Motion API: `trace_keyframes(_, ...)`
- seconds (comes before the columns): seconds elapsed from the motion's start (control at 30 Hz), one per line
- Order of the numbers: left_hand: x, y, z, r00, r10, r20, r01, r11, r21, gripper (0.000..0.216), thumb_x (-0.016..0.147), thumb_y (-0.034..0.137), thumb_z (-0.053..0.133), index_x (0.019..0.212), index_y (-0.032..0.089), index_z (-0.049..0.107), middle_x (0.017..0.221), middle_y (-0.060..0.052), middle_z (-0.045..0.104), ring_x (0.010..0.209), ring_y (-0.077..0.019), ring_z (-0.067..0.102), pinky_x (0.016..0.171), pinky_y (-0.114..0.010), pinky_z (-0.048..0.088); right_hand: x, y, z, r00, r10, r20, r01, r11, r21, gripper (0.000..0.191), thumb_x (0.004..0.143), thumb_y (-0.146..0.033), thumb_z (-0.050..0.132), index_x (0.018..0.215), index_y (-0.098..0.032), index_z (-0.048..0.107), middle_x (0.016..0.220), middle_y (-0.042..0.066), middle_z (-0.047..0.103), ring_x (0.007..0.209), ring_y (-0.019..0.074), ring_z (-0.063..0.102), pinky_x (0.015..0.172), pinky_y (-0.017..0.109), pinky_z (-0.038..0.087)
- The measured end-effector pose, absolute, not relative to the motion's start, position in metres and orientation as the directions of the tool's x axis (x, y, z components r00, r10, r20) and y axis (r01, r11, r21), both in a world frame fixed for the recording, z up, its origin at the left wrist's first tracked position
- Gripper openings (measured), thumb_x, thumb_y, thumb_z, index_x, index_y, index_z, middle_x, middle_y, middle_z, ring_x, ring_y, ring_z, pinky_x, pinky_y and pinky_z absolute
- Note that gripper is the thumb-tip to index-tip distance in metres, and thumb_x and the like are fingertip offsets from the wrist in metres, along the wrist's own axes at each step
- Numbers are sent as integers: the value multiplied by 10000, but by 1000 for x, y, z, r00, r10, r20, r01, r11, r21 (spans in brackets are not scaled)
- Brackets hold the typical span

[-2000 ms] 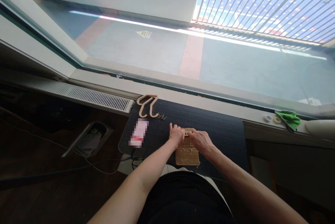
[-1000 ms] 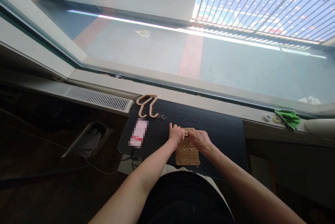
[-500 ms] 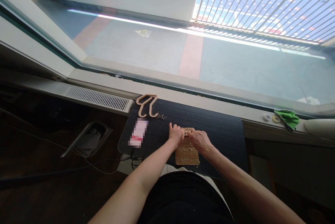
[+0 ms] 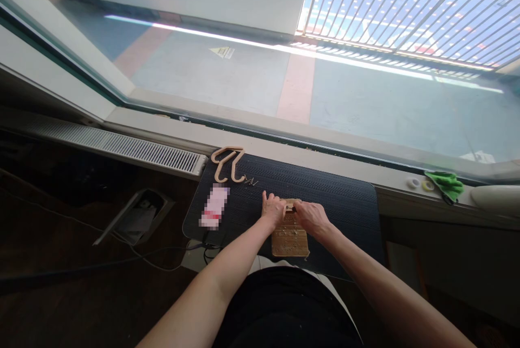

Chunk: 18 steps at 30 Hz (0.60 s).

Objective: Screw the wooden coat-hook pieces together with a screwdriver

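Observation:
A small brown wooden board (image 4: 290, 245), dotted with marks and pale crumbs, lies on the black ribbed tabletop (image 4: 341, 196) in front of me. My left hand (image 4: 273, 209) is at the board's far left corner, thumb side toward the middle and fingers closed near the surface. Opposite it, my right hand (image 4: 311, 215) is curled into a fist over the far right part. Between the two hands a small light-coloured piece (image 4: 289, 206) shows on the board. What the fingers grip is mostly hidden and too small to make out.
Two pale hook-shaped wooden pieces (image 4: 236, 166) and several small metal bits (image 4: 251, 180) lie at the back left. A blurred pink item (image 4: 215, 207) lies left. On the windowsill are tape rolls (image 4: 428, 185) and a green cloth (image 4: 447, 184). A radiator (image 4: 162, 155) borders the table.
My right hand has shifted very slightly, and its fist has turned a little. The left hand and the board stay where they were.

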<state>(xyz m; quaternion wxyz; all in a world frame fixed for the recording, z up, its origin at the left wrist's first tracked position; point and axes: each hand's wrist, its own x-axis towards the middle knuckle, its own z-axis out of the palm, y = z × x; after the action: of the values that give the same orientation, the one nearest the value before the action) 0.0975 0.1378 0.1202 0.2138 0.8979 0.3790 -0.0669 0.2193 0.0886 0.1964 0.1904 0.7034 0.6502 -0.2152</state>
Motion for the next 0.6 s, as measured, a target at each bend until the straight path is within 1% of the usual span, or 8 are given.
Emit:
trace_keyframes(0.1, 98, 138, 120, 702, 655, -281, 711, -619, 334, 205, 818, 285, 462, 890, 219, 642, 897, -74, 625, 950, -238, 458, 998, -522, 155, 219, 88, 201, 39, 834, -551, 998, -54, -12, 264, 870, -142, 347, 930, -176, 602, 923, 103, 641, 798, 186, 632, 662, 261, 438)
trace_keyframes(0.23, 99, 139, 120, 698, 654, -290, 715, -615, 332, 206, 820, 289, 459, 883, 220, 643, 898, -69, 626, 947, -237, 463, 993, -523, 173, 219, 89, 203, 25, 831, -556, 999, -40, -14, 256, 857, -115, 366, 912, -171, 609, 914, 100, 640, 801, 188, 632, 649, 249, 437)
trace_keyframes(0.4, 99, 139, 121, 704, 646, -296, 710, -621, 333, 197, 811, 284, 471, 887, 219, 641, 909, -71, 622, 955, -242, 460, 994, -523, 168, 220, 90, 199, 38, 827, -560, 998, -59, -19, 232, 869, -158, 379, 892, -170, 609, 910, 95, 650, 805, 177, 630, 657, 240, 433)
trace_keyframes(0.6, 99, 139, 122, 699, 645, -308, 715, -618, 327, 194, 808, 292, 476, 892, 219, 635, 919, -72, 619, 955, -240, 458, 997, -524, 162, 219, 87, 194, 86, 820, -567, 995, -100, 6, 230, 875, -202, 383, 878, -150, 607, 846, 104, 663, 798, 183, 630, 676, 252, 435)
